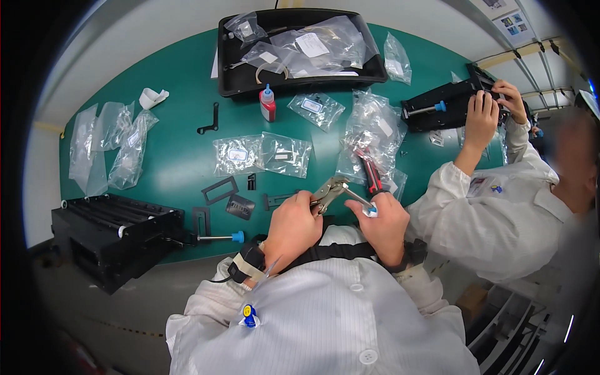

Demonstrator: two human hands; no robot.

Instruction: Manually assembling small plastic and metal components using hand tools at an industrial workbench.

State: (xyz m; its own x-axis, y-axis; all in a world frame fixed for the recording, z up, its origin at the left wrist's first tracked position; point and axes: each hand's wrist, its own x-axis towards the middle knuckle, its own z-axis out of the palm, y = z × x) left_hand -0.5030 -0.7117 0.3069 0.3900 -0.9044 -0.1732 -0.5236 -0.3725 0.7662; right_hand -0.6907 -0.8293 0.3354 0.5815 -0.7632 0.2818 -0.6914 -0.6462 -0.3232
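Note:
My left hand (pixel 292 224) is closed around the handles of metal locking pliers (pixel 326 192). Their jaws meet the end of a metal rod (pixel 357 196), though whether they clamp it I cannot tell. At the rod's other end, my right hand (pixel 384 226) pinches a blue tip inside a piece of white wrap (pixel 371 210). Just beyond that hand, a red and black handled tool (pixel 372 175) lies on clear plastic bags (pixel 372 128). Flat black plates (pixel 240 207) and a slotted black frame (pixel 220 190) rest left of the pliers.
On the green table (pixel 181 137), a black tray (pixel 300 85) of bags stands at the back, a red bottle (pixel 267 104) before it. A black machine unit (pixel 119 228) with a blue-tipped rod sits left. At right, a co-worker's hands (pixel 484 115) touch another black unit (pixel 447 103).

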